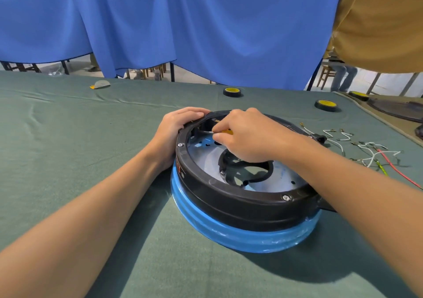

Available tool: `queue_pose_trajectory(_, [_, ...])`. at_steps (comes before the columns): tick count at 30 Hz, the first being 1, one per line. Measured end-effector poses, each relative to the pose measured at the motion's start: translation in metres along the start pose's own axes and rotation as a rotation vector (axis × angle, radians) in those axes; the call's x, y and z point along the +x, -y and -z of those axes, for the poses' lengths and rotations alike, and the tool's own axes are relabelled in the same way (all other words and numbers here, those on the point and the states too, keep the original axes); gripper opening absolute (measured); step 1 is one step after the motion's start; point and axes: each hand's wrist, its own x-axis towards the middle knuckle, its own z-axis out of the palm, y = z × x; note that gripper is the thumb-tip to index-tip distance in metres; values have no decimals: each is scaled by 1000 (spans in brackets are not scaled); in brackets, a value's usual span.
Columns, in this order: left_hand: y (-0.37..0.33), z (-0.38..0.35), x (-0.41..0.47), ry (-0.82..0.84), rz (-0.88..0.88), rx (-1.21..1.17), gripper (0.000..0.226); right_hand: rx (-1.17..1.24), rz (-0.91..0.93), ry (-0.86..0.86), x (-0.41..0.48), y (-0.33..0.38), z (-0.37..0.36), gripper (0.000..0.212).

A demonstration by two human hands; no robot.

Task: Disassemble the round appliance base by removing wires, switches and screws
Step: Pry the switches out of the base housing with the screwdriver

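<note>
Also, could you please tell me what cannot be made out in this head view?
Head view:
- Tip of the screwdriver, and what it meets: hidden in shadow behind the base rim.
- Screwdriver handle: mostly covered by the right hand.
- Red print on the base's side: too small to read.
- Base's near-right edge: covered by the right forearm.

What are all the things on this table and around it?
round appliance base: one, black with a blue band, middle of the table
screwdriver: one, yellow handle, at base's far inner rim
loose wires: several, white, red and yellow-green, right of base
tape rolls: two, black with yellow cores, far side of cloth
tablecloth: one, green, under everything
curtain: blue, behind table
left hand: grips base's far-left rim
right hand: holds screwdriver
</note>
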Motion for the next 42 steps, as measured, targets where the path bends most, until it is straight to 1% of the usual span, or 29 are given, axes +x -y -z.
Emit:
queue_pose_trajectory(2, [1, 1, 0, 15, -3, -1, 22, -30, -2, 5, -7, -3, 2, 30])
queue_pose_trajectory(6, [1, 2, 0, 18, -3, 0, 22, -31, 5, -41, -29, -10, 14, 27])
queue_pose_trajectory(9, [0, 0, -1, 14, 1, 14, 23, -109, -28, -148, -54, -25, 20, 26])
queue_pose_trajectory(11, [-2, -1, -2, 5, 6, 18, 23, -211, -120, -254, -71, -37, 20, 27])
queue_pose_trajectory(13, [-3, -2, -3, -4, 15, 12, 24, -287, -256, -342, -84, -47, 18, 29])
queue_pose_trajectory(15, [-4, -3, -5, -5, 41, -4, 27, -294, -351, -450, -92, -53, 13, 28])
queue_pose_trajectory(17, [-6, -4, -6, -16, 76, -28, 28, -226, -402, -527, -94, -55, 8, 24])
queue_pose_trajectory(20, [-7, -4, -8, -34, 107, -59, 30, 1, -499, -463, -86, -57, 4, 19])
queue_pose_trajectory(22, [-7, -3, -8, -64, 103, -61, 31, 118, -525, -470, -79, -60, 4, 19])
queue_pose_trajectory(25, [-8, 0, -9, -120, 104, -79, 28, 137, -488, -508, -69, -58, 9, 18])
queue_pose_trajectory(29, [-10, 4, -8, -189, 95, -123, 23, 179, -458, -493, -45, -60, 21, 21])
queue_pose_trajectory(31, [-9, 6, -6, -234, 71, -124, 23, 212, -446, -480, -28, -66, 25, 24])
queue_pose_trajectory(33, [-7, 9, -3, -290, 47, -120, 22, 269, -442, -469, -8, -73, 25, 23])
queue_pose_trajectory(35, [-3, 11, 1, -343, 16, -79, 24, 334, -433, -467, 9, -80, 24, 18])
queue_pose_trajectory(37, [1, 13, 5, -387, -17, -12, 28, 369, -425, -461, 25, -88, 20, 17])
queue_pose_trajectory(40, [6, 16, 8, -455, -75, 127, 26, 344, -430, -468, 45, -98, 13, 17])
queue_pose_trajectory(42, [8, 17, 9, -468, -101, 187, 24, 317, -423, -487, 57, -104, 9, 14])
